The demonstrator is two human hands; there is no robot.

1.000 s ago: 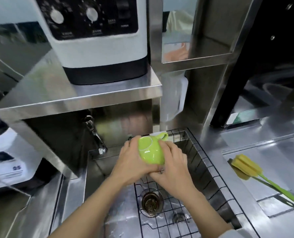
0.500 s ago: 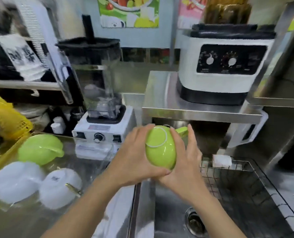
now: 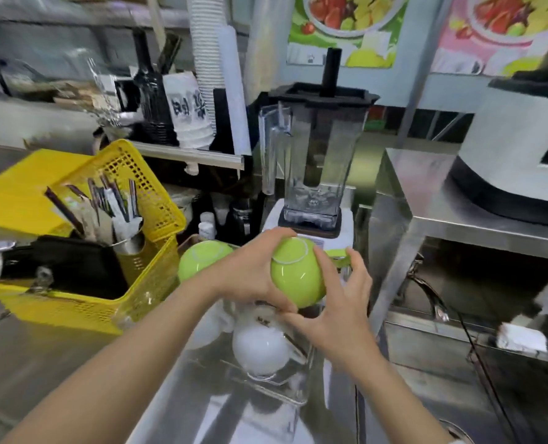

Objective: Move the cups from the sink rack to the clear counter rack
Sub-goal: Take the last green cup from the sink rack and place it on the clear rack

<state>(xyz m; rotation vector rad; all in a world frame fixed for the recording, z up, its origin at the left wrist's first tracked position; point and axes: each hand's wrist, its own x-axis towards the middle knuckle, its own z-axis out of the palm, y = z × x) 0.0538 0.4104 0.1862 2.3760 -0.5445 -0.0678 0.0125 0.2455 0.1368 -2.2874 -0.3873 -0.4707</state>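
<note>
Here, a green cup (image 3: 296, 274), held upside down with its base ring facing up and its handle pointing right, sits in the air above the clear counter rack (image 3: 276, 379). Inside that rack rest a second green cup (image 3: 202, 257) at the far left and a white cup (image 3: 261, 350) directly beneath the held one, both inverted. A yellow basket (image 3: 131, 251) with a tin of utensils (image 3: 115, 203) stands just left of the rack; a blender (image 3: 314, 161) stands behind it. The left hand (image 3: 253, 270) wraps the cup's left side, thumb below and fingers over the top. The right hand (image 3: 340, 309) cradles its right and lower side, fingers spread, one fingertip near the handle. Both forearms reach forward from the near edge.
</note>
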